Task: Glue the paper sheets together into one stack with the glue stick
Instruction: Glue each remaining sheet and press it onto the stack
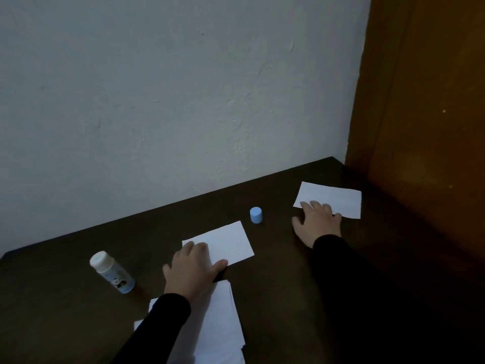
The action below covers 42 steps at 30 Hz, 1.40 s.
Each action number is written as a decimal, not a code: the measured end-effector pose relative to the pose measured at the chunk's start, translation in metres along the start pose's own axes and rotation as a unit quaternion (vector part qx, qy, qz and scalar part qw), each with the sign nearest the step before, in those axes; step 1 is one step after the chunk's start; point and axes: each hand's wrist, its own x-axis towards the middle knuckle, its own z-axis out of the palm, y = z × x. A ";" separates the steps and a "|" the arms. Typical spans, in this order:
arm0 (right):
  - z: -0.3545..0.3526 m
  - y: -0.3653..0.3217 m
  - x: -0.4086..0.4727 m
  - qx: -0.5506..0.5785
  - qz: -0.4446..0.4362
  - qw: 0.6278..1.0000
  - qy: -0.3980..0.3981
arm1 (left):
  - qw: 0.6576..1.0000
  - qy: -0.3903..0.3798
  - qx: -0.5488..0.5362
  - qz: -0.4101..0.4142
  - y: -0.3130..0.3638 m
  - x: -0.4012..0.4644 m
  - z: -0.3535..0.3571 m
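Head view: my left hand [193, 266] is pressing flat on one sheet [223, 244]; my right hand [319, 223], fingers spread, is touching the far sheet [333, 199]; the uncapped glue stick [111, 271] is lying nearer my left.

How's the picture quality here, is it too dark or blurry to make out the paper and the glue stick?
Head view: dim and soft, with no glare; the white sheets and glue stick stand out against the dark table; the black sleeves blend into it; the wide lens tilts the table edge.

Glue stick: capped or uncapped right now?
Uncapped. The glue stick stands on the table with its white top bare, and its blue cap stands apart, between the two hands.
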 end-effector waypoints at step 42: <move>0.000 -0.150 -0.153 0.210 -0.307 0.925 0.076 | 0.820 0.041 -0.567 0.067 -0.067 -0.062 -0.048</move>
